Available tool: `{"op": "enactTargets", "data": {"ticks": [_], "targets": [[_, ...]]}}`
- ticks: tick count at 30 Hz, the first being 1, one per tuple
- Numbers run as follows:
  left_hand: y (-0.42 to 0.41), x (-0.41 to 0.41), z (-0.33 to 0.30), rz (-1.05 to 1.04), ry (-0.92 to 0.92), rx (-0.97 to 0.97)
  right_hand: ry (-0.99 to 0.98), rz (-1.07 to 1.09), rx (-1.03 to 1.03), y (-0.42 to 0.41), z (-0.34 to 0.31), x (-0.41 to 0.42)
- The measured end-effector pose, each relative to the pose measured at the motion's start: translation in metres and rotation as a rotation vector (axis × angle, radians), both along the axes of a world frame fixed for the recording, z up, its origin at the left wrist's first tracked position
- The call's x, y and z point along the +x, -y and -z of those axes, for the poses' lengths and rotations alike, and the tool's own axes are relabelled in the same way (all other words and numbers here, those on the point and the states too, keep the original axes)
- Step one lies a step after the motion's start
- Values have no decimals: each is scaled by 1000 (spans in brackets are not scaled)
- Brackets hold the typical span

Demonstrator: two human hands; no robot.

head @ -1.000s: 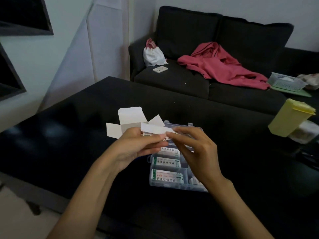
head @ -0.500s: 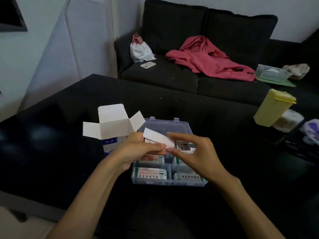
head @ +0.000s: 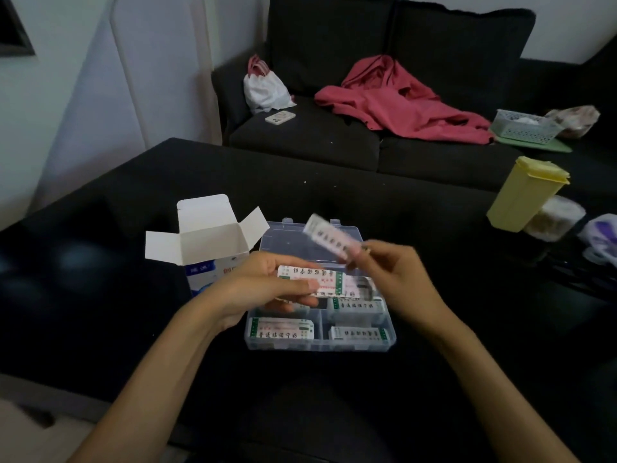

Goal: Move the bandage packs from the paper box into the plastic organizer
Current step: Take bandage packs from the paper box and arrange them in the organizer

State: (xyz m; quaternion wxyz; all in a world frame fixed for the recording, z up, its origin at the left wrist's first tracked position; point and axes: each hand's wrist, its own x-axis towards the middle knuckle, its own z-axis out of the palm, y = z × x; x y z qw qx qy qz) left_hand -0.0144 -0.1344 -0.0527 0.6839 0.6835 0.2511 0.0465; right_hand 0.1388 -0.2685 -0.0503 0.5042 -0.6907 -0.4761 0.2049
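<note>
A white and blue paper box (head: 213, 248) stands on the black table with its top flaps open, left of a clear plastic organizer (head: 320, 344) whose lid lies back. Several bandage packs (head: 282, 329) lie in the organizer's near compartments. My left hand (head: 263, 289) holds a small stack of bandage packs (head: 314, 279) above the organizer's left half. My right hand (head: 394, 279) pinches one bandage pack (head: 330, 240) by its end, raised and tilted up over the organizer's lid; it is blurred.
A yellow lidded container (head: 524, 195) and a clear jar (head: 554, 222) stand at the table's right. Behind the table is a black sofa (head: 367, 95) with a red garment (head: 400, 101), a white bag (head: 263, 88), a phone (head: 280, 116) and a small basket (head: 524, 128).
My right hand has pulled a single pack away from the stack in my left hand and lifted it up to the right. The hands, joined before, are now apart.
</note>
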Motion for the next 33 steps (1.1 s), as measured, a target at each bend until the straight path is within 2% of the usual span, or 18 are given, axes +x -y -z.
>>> {"op": "enactTargets", "data": {"ticks": [2, 4, 6, 9, 12, 17, 18, 21, 24, 27, 29, 33], "targets": [[-1, 0, 2, -32, -6, 12, -274, 118, 53, 0, -7, 9], [-2, 0, 2, -54, 3, 30, -581, 98, 7, 2, -13, 18], [-3, 1, 2, -63, 17, 46, -673, 36, -134, 6, -14, 21], [-3, 1, 1, -53, 17, 62, -621, 21, -273, 4, -10, 14], [-2, 1, 2, -54, 9, 72, -556, 75, -272, -2, -7, 6], [3, 6, 1, -145, 1, -61, -163, 162, -179, -7, -3, -5], [4, 6, 2, -130, -2, -30, -91, 179, -147, -7, -1, -7], [6, 9, 5, -105, -4, 221, 78, 190, -19, -9, 3, -13], [5, 10, 8, -177, 94, 435, -3, 92, 43, -10, 2, -15], [2, 6, 6, -217, 233, 485, -317, -46, -24, -7, -4, -6], [1, 4, 5, -206, 264, 493, -443, -68, -62, -4, -4, -1], [-1, 2, 5, -160, 246, 507, -385, -3, -30, -3, -2, 3]]}}
